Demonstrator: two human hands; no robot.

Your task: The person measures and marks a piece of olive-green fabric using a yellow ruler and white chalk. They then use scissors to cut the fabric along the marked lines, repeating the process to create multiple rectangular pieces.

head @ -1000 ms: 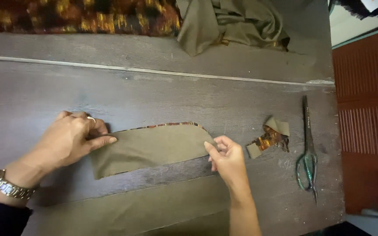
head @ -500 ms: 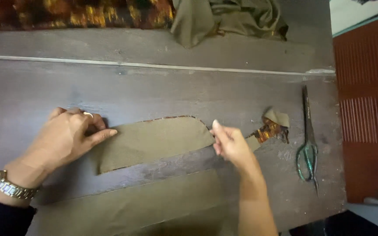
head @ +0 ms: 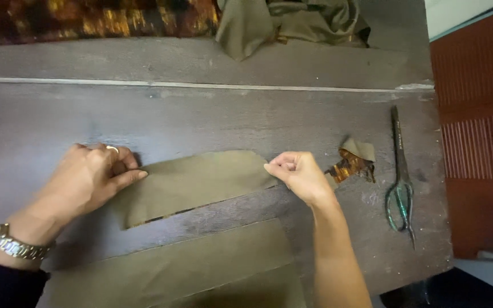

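At the far left, the left hand (head: 89, 179), with a metal-link wristwatch (head: 12, 244) on its wrist and a ring on one finger, lies knuckles-up on the dark grey wooden table (head: 201, 114). Its fingers are loosely curled and its forefinger is stretched flat, pressing down the left end of the curved olive-green cut fabric piece (head: 195, 183). It pins the cloth rather than grasping it.

That piece lies flat in the middle of the table between the two hands, with a thin line of patterned cloth showing under its lower edge. Compared with a second ago it sits a little higher in view and looks smoother and more stretched out; the left hand is in the same place on it, so the cloth seems now held taut and even.

Below it, at the near edge, lies a larger sheet of olive-green fabric (head: 189, 268).

The right hand (head: 298, 174) is closed into a pinch on the right tip of the piece, thumb against forefinger; it has shifted slightly rightward since the earlier views.

Just right of it rests a small scrap of olive and orange-brown patterned cloth (head: 354, 161), then a pair of green-handled metal scissors (head: 400, 177) lying untouched. Bundled olive cloth (head: 292, 23) and patterned fabric (head: 87, 20) sit along the far edge.
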